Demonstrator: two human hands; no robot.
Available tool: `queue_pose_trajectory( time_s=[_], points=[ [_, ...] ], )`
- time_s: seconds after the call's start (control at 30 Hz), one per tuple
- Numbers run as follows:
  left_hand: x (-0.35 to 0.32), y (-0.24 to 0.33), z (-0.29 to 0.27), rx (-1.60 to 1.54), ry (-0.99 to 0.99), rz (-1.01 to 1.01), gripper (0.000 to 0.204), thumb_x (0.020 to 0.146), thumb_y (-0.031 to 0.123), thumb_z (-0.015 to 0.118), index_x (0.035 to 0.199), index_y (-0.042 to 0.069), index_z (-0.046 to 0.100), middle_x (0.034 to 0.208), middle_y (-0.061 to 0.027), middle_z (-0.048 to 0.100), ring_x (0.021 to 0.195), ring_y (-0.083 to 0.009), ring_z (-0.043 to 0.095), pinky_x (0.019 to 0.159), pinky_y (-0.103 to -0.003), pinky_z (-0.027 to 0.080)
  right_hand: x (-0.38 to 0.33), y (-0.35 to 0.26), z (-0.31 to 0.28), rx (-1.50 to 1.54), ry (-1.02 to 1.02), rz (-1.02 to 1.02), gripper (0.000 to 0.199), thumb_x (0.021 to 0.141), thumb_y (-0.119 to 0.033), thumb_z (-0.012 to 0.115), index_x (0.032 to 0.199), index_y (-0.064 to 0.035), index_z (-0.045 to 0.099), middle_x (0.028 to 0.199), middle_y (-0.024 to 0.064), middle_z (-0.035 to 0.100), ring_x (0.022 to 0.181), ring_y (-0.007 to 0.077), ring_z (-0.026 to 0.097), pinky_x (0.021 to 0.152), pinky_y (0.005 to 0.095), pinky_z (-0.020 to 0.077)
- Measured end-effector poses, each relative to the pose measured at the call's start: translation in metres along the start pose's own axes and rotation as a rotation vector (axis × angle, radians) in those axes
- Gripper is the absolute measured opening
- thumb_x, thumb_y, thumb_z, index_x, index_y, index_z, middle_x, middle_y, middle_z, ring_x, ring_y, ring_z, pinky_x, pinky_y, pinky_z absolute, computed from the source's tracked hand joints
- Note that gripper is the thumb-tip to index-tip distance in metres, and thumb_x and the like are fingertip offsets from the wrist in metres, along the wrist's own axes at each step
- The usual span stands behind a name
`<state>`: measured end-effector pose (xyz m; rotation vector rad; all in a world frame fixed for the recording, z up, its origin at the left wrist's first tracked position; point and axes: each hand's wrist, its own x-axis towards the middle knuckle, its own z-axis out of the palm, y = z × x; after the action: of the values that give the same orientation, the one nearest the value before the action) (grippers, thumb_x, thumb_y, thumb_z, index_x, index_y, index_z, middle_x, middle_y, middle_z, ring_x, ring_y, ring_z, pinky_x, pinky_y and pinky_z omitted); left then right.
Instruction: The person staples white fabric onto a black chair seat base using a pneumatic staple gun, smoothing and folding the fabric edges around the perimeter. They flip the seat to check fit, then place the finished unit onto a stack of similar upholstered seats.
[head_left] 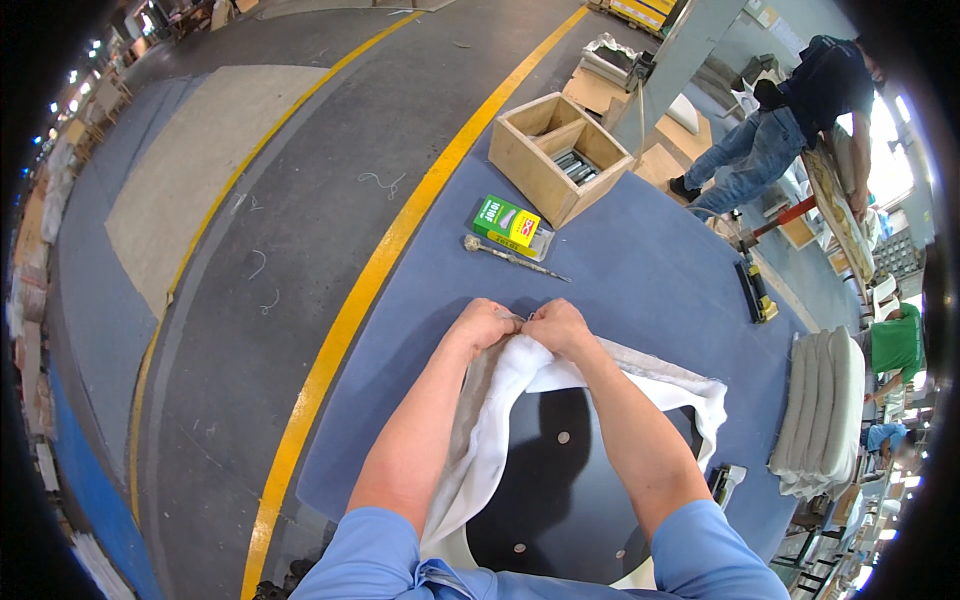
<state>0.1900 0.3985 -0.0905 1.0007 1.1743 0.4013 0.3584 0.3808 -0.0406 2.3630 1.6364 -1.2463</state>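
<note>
An upside-down seat cushion lies in front of me, its black base board (545,490) showing several round pale spots. White padding (512,372) runs round the board, with light grey fabric (650,365) outside it. At the cushion's far left corner, my left hand (486,326) pinches the fabric edge. Close beside it, my right hand (560,328) is closed on the same fabric, fingertips almost meeting the left ones. Exactly how the fabric is gathered between the fingers is hidden.
Beyond my hands on the blue-grey table (390,340) lie a thin pointed tool (515,259), a green and yellow box (508,222) and a divided wooden box (560,155) holding metal strips. A staple gun (757,290) and stacked cushions (820,410) are rightward. A person (800,110) stands beyond.
</note>
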Motion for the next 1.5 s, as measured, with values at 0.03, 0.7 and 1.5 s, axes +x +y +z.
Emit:
queue_pose_trajectory(
  time_s=[0.03, 0.7, 1.5],
  points=[
    [0.0, 0.0, 0.0, -0.01, -0.003, 0.003, 0.029, 0.077, 0.008, 0.082, 0.101, -0.007, 0.075, 0.092, -0.0117, 0.075, 0.081, -0.0201, 0.068, 0.076, -0.034, 0.055, 0.0, 0.0, 0.001, -0.007, 0.01, 0.005, 0.036, 0.073, -0.038, 0.079, 0.089, -0.0052, 0.08, 0.088, 0.0174, 0.077, 0.086, 0.0307, 0.075, 0.081, 0.0402, 0.0578],
    [-0.009, 0.007, -0.005, -0.023, -0.003, -0.006, 0.032, 0.078, 0.01, 0.079, 0.104, -0.008, 0.075, 0.101, -0.0131, 0.074, 0.095, -0.0204, 0.066, 0.085, -0.033, 0.05, -0.021, 0.016, -0.009, -0.387, 0.193, -0.777, 0.012, 0.084, -0.011, 0.072, 0.094, -0.0177, 0.074, 0.136, 0.0088, 0.055, 0.128, 0.0322, 0.051, 0.102, 0.0479, 0.0426],
    [-0.017, -0.006, 0.006, -0.03, 0.078, 0.111, 0.022, 0.084, 0.01, 0.073, 0.1, -0.005, 0.077, 0.091, -0.0097, 0.075, 0.079, -0.0165, 0.067, 0.074, -0.031, 0.054, -0.002, 0.021, 0.002, -0.009, 0.219, -0.555, 0.04, 0.077, -0.016, 0.076, 0.115, -0.0033, 0.069, 0.109, 0.0226, 0.068, 0.107, 0.04, 0.066, 0.094, 0.0443, 0.0534]
  ],
)
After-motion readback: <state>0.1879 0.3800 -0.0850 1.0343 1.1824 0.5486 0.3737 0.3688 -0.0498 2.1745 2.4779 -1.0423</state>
